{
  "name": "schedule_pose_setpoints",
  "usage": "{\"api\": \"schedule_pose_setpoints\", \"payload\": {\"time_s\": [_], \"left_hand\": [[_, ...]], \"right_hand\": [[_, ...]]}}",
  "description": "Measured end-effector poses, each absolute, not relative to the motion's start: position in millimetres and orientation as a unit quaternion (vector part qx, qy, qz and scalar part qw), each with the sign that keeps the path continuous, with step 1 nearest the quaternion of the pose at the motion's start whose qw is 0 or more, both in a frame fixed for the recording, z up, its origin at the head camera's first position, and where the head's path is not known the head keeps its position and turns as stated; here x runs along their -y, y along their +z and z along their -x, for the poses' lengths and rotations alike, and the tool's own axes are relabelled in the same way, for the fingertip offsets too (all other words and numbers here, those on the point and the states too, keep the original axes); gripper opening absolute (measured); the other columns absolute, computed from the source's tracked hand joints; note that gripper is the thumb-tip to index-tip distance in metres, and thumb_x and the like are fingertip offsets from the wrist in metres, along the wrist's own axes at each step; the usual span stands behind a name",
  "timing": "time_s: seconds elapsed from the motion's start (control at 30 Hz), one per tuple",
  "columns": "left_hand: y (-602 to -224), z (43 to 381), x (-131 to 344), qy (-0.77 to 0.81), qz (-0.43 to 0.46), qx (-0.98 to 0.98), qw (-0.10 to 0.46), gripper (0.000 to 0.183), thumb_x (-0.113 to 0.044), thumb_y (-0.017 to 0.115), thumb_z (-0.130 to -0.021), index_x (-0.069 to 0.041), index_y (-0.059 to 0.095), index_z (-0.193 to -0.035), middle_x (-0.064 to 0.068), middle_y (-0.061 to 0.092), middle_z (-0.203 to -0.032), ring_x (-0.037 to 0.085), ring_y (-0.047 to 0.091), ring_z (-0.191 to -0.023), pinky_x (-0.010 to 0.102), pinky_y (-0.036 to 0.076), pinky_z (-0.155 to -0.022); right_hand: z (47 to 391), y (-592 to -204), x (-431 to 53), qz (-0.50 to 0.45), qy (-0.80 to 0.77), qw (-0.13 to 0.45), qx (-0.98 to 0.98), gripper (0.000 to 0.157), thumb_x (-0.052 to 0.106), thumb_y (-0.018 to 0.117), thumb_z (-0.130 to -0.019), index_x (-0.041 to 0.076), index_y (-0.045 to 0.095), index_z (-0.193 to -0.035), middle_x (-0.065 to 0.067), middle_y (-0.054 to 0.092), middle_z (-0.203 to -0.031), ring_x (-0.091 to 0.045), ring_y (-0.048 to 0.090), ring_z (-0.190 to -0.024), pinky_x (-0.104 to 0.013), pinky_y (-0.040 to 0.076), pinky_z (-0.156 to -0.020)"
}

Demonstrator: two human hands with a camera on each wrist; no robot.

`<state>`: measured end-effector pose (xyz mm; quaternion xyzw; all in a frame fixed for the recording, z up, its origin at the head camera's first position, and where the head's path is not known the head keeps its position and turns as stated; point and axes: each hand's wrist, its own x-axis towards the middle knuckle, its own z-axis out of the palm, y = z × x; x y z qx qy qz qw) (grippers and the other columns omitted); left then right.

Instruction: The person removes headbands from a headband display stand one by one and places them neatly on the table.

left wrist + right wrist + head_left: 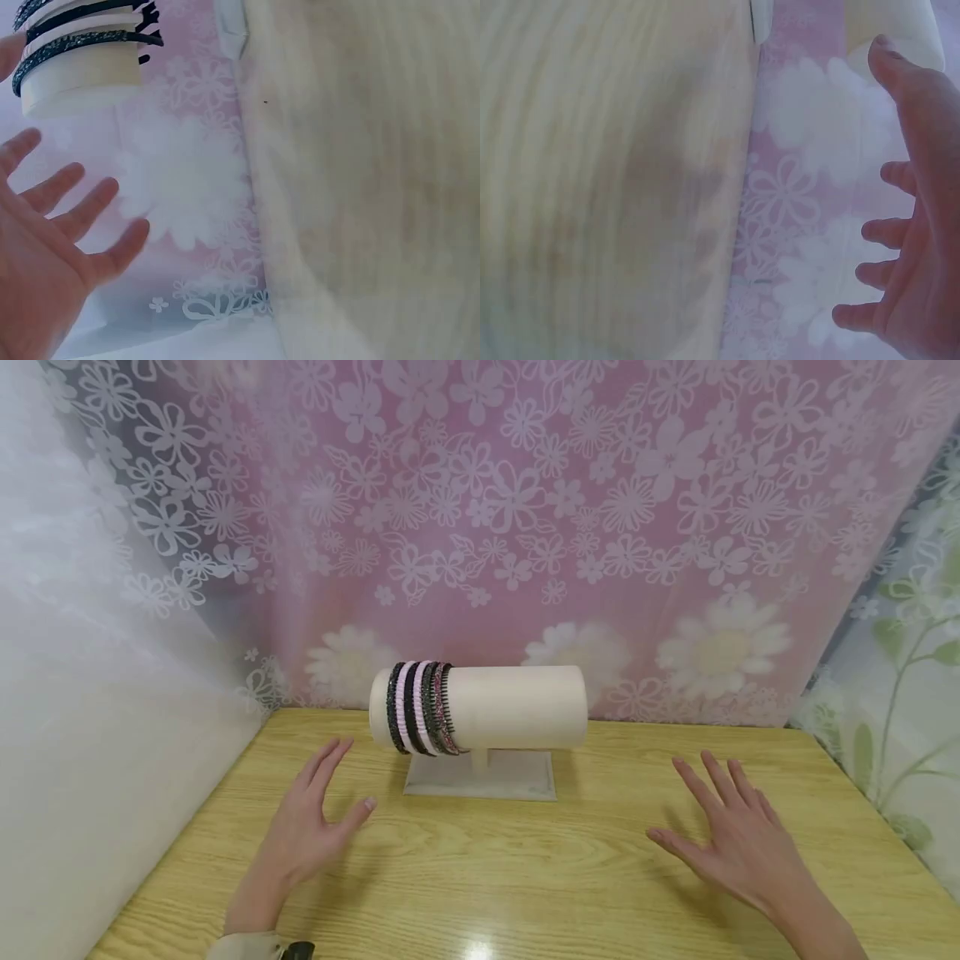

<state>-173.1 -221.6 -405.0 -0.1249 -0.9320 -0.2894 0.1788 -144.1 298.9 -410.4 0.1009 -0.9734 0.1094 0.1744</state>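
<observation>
A cream cylindrical display stand (517, 706) stands at the back of the table on a flat rectangular base (480, 777). Several headbands (420, 708), black, pale pink and glittery, sit side by side around its left end; comb-like teeth show on the rightmost one. My left hand (303, 827) hovers left of the stand, fingers spread and holding nothing. In the left wrist view the headbands (82, 56) appear just beyond the fingers. Well to the right of the stand, my right hand (738, 843) is spread over the table, also with nothing in it.
The wooden table (480, 868) meets a pink floral curtain (487, 527) at its back edge. White sheeting (97, 693) runs along the left side, and a leaf-patterned curtain (907, 710) along the right. A dark band (298, 951) shows at the left wrist.
</observation>
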Motion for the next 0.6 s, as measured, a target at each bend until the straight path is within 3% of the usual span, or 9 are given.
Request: {"api": "schedule_pose_setpoints", "payload": {"time_s": [0.23, 0.4, 0.6], "left_hand": [[-392.5, 187.0, 220.0, -0.349, 0.14, 0.905, 0.201, 0.076, -0.031, 0.071, -0.095, -0.032, 0.031, -0.161, 0.012, 0.044, -0.156, 0.036, 0.05, -0.135, 0.067, 0.042, -0.101], [-383.4, 199.6, 217.8, -0.373, 0.158, 0.888, 0.217, 0.075, -0.023, 0.071, -0.094, -0.031, 0.035, -0.16, 0.013, 0.048, -0.152, 0.036, 0.054, -0.131, 0.062, 0.045, -0.1], [-373.9, 218.4, 217.2, -0.394, 0.175, 0.876, 0.218, 0.071, -0.02, 0.069, -0.096, -0.032, 0.038, -0.159, 0.012, 0.048, -0.153, 0.037, 0.059, -0.126, 0.062, 0.047, -0.096]], "right_hand": [[154.9, -399.2, -288.0, -0.151, 0.112, 0.218, 0.958, 0.1, 0.06, 0.078, -0.08, 0.022, 0.033, -0.162, -0.027, 0.035, -0.161, -0.055, 0.032, -0.145, -0.075, 0.036, -0.099], [164.9, -391.5, -279.5, -0.191, 0.109, 0.257, 0.941, 0.103, 0.057, 0.083, -0.076, 0.024, 0.035, -0.161, -0.024, 0.038, -0.161, -0.052, 0.037, -0.144, -0.073, 0.041, -0.097], [177.7, -380.3, -268.2, -0.234, 0.099, 0.295, 0.921, 0.101, 0.052, 0.086, -0.073, 0.017, 0.043, -0.157, -0.028, 0.043, -0.155, -0.052, 0.043, -0.139, -0.07, 0.043, -0.097]]}}
